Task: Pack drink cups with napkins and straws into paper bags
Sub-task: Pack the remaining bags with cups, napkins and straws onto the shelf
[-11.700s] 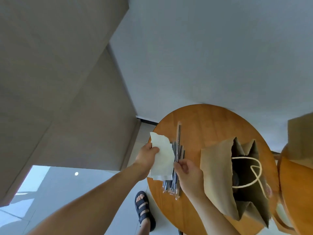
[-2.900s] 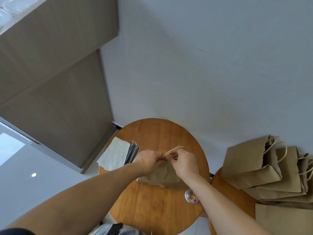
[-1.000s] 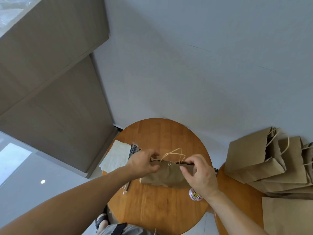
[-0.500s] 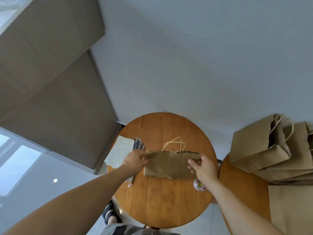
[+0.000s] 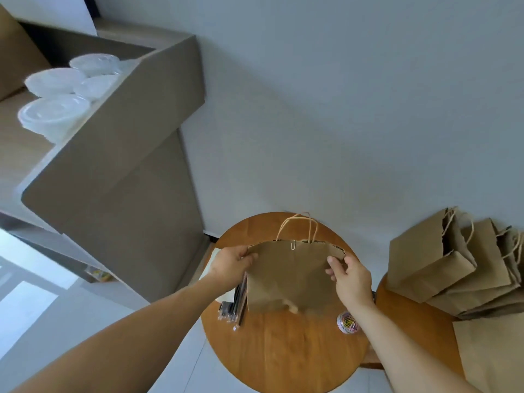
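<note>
Clipped paper bag (image 5: 289, 276) between both hands

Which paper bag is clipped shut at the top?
The bag held between the left hand and right hand: a paper clip pins its top edge. The bags piled at right show no clip.

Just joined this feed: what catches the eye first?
A brown paper bag, paper clip on its top edge, gripped at both upper corners by the left hand and right hand over the round table. More bags lie piled at right; clear lidded cups sit on the counter, upper left.
</note>
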### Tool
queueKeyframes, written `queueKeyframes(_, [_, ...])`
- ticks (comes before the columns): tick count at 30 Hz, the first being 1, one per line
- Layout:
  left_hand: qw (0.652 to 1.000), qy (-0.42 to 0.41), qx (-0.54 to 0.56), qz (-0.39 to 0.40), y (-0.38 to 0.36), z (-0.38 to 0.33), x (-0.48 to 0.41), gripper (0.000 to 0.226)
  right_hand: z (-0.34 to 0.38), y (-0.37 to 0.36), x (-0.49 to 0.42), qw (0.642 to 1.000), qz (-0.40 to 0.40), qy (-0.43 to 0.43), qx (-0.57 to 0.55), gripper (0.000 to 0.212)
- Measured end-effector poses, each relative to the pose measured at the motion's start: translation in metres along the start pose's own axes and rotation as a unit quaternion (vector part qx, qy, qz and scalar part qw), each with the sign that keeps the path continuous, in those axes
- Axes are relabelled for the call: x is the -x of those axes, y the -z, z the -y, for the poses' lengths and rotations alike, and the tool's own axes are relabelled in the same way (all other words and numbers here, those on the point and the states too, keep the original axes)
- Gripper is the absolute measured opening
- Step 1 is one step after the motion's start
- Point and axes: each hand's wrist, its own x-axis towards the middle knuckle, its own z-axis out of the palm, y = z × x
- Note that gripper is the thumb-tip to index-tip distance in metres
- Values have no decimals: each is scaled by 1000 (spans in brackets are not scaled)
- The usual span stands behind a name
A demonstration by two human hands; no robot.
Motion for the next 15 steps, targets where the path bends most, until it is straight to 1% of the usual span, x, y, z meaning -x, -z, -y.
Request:
queueKeyframes(4, [997,-43,46,-34,48,-19,25,24,63,-3,13,996,-61,20,-57,16])
queueKeyframes(6, [992,-57,93,-59,76,-27,38,23,101,-4,19,991,-93,37,-87,15])
queueKeyframes(11, [969,-131,151,-148,149,-50,73,20,202,-4,37,973,-148,78,-161,19])
queueKeyframes(15, [948,-173,185,-192,203,-64,103,17,268,-9,53,957,-170,125,-200,17])
